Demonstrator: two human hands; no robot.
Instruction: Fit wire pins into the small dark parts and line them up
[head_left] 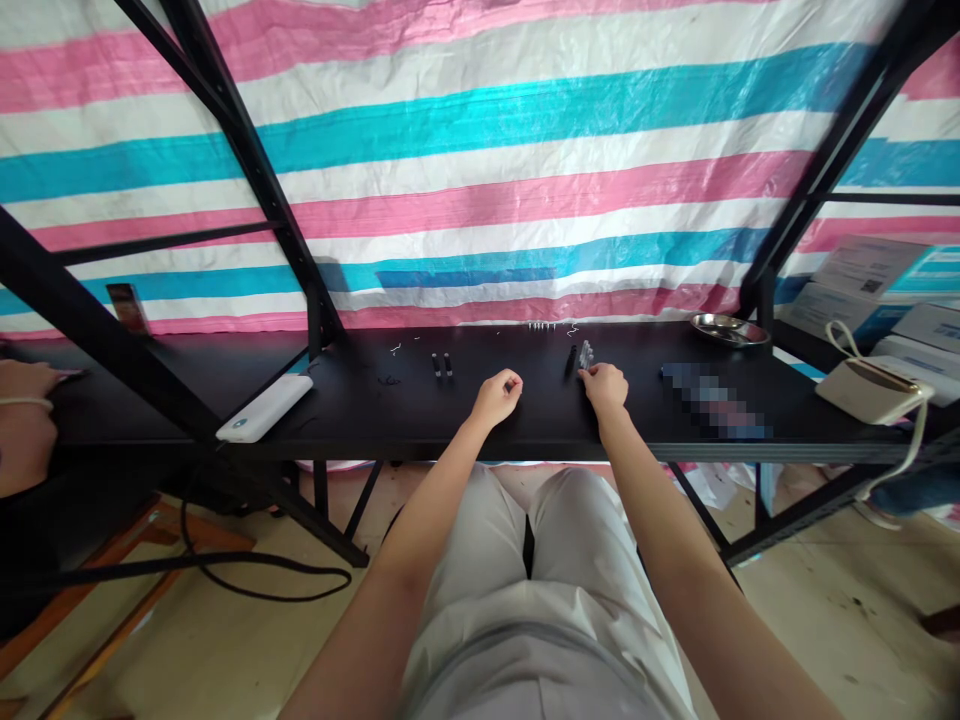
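Note:
My left hand [495,394] rests on the black bench [390,410] with its fingers curled round a small dark part that I cannot make out. My right hand [604,385] lies a little to the right, fingers closed, its fingertips at a small grey ridged piece [586,353]. A short black cylinder [571,360] lies just left of that piece. Two more small black cylinders [441,364] stand left of my left hand. A row of tiny metal pins [541,325] lies at the back edge of the bench.
A white power bank [265,407] lies at the bench's left front, with a cable on the floor below. A metal dish [727,329] sits back right. A white device with a cord [870,388] and boxes stand at right. Another person's hand [26,380] shows at far left. Black frame struts cross overhead.

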